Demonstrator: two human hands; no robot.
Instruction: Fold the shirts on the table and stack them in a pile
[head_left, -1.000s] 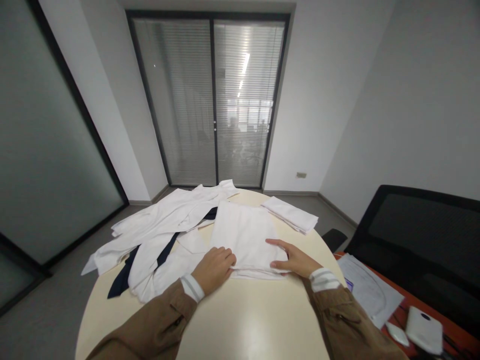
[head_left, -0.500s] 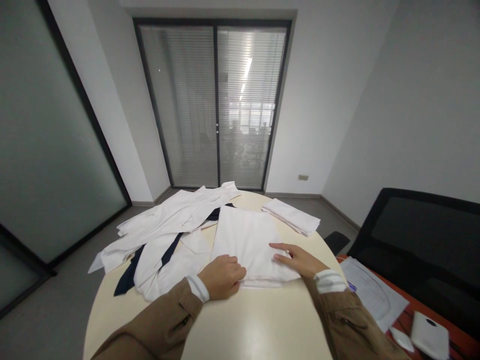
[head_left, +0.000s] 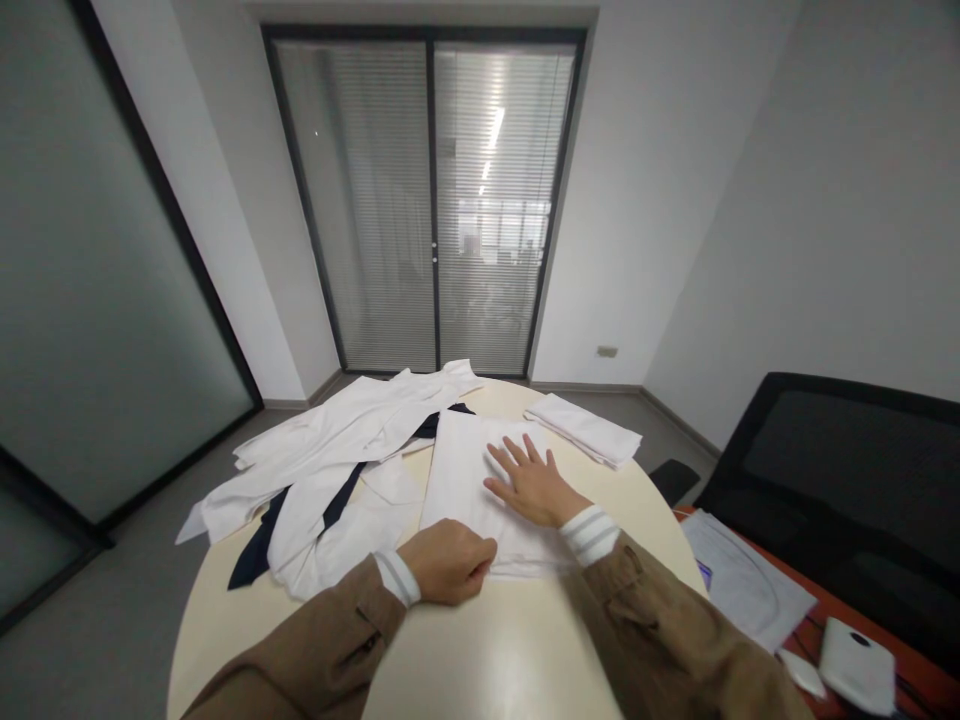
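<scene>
A folded white garment (head_left: 466, 476) lies on the round cream table (head_left: 487, 650) in front of me. My left hand (head_left: 450, 573) is closed, its fingers pinching the garment's near edge. My right hand (head_left: 531, 482) lies flat on top of the garment, fingers spread and pointing away from me. Both sleeves are brown with striped cuffs.
A heap of white shirts with a dark tie (head_left: 330, 500) covers the table's left side. Another folded white cloth (head_left: 586, 428) sits at the far right edge. A black chair (head_left: 840, 450), papers (head_left: 750, 585) and a white device (head_left: 855, 665) are on the right.
My right hand has left the garment's near right edge and slid forward onto its top, fingers now spread flat. My left hand stays closed on the near edge.
</scene>
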